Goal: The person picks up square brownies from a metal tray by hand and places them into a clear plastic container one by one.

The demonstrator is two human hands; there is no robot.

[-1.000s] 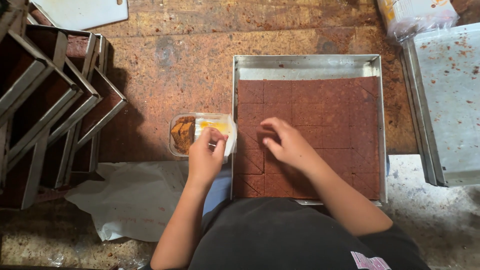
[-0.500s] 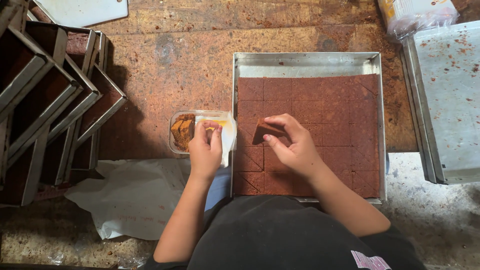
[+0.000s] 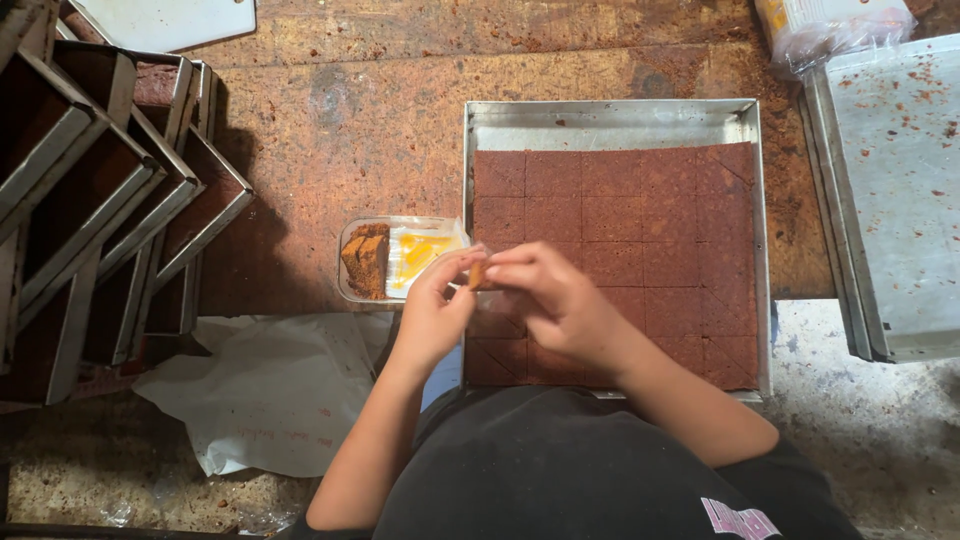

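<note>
Over the metal tray (image 3: 610,115), cut piece (image 3: 478,274) now lifted clear, pinched between left hand (image 3: 432,318) and right hand (image 3: 560,300), nearer the plastic container (image 3: 352,232).

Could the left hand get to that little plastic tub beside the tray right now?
Probably yes. The left hand hovers just right of the tub with nothing between them, though its fingers are helping the right hand pinch a small brown piece.
</note>
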